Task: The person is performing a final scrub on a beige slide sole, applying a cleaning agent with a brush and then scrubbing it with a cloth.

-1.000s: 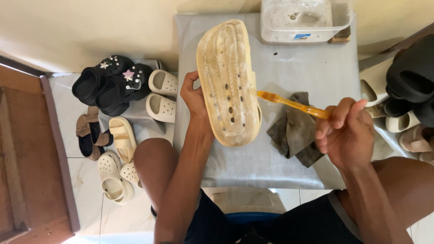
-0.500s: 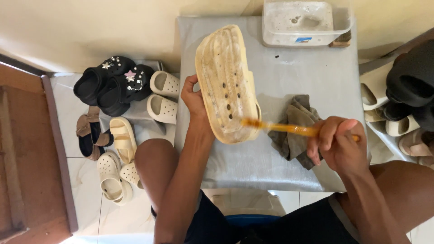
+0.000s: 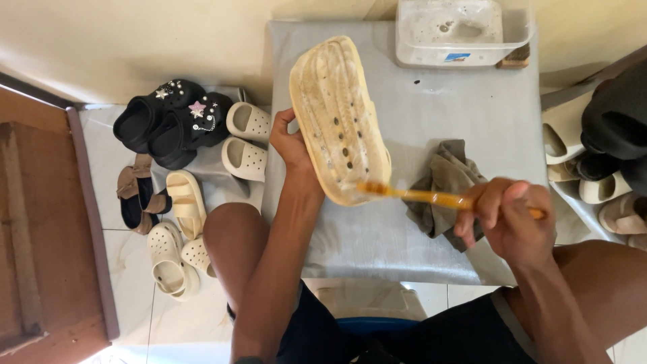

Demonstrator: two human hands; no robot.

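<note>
Gripping cream clog [image 3: 340,121] firmly in left hand [image 3: 291,143], right hand [image 3: 507,217] clasping orange toothbrush [image 3: 418,195]: scrub sole's five-o'clock end with short strokes.

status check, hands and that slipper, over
Left hand grips cream slipper, sole up. Right hand holds orange brush, bristles at slipper's near end. Grey rag lies on the table beside it, nothing blocking.

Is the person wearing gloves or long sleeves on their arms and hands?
No. Both hands are bare: no gloves show on the left hand or the right hand, and no rings can be made out. Both forearms are uncovered too, with no sleeves reaching them. At the very bottom edge, something dark sits near the left arm, but it is too cut off to tell what it is.
</note>
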